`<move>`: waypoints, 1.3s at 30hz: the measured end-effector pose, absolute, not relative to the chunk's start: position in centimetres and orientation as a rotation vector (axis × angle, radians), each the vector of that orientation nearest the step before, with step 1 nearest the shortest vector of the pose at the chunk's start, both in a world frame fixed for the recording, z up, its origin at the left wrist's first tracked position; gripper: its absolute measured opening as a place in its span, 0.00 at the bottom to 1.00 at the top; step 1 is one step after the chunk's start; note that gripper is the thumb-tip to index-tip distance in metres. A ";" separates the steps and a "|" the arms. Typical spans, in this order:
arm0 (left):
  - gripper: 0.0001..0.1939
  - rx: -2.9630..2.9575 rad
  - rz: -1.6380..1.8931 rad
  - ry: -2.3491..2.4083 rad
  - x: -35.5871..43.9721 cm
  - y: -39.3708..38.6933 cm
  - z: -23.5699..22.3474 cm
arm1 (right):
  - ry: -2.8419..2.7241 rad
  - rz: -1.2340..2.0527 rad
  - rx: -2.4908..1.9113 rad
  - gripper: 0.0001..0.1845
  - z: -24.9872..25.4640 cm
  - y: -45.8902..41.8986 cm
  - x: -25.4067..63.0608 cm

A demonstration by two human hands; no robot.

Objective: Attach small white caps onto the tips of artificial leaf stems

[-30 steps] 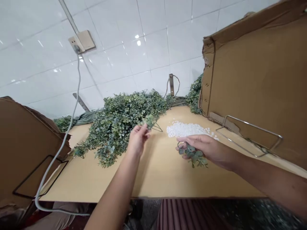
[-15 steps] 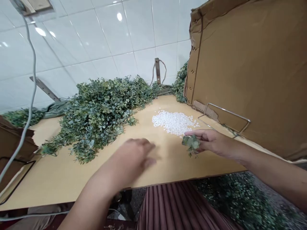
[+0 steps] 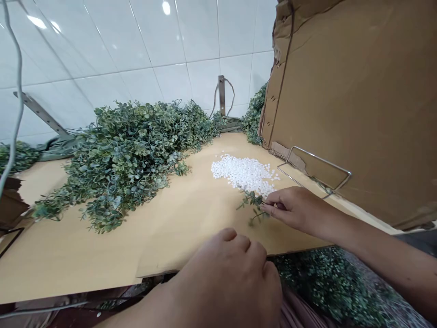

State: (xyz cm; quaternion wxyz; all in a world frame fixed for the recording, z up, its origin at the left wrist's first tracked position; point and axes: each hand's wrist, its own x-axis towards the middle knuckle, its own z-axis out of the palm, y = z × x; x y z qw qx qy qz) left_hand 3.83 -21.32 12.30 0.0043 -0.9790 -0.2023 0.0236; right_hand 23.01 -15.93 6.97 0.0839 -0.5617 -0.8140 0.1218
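My right hand (image 3: 294,208) rests on the wooden tabletop (image 3: 164,228) and pinches a small green leafy sprig (image 3: 251,205) by its stem, just in front of a heap of small white beads (image 3: 244,172). My left hand (image 3: 232,273) hovers low at the table's front edge, close to the camera. Its fingers are curled inward and whatever they hold is hidden. A large pile of artificial green foliage (image 3: 126,155) lies on the table's left and back.
A tall cardboard box (image 3: 358,100) stands at the right with a bent metal wire frame (image 3: 314,171) at its foot. White tiled wall behind, a grey cable (image 3: 15,105) hanging at the left. More green foliage (image 3: 327,282) lies below the table's right front.
My left hand has pulled back from the foliage pile to the table's front edge, and its sprig is no longer seen. My right hand has shifted its sprig nearer the white beads. The view has tilted down.
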 end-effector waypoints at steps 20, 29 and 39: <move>0.15 -2.951 -0.301 -1.722 1.6 -13.6 7.2 | -2.321 0.794 -1.412 0.16 4.1 -14.5 24.0; 0.13 -3.069 -0.674 -1.888 3.0 -11.6 4.9 | -2.356 0.897 -1.392 0.13 4.4 -14.3 23.9; 0.07 -3.152 -0.842 -1.742 3.6 -11.9 4.3 | -2.014 0.876 -1.487 0.15 4.4 -13.5 23.0</move>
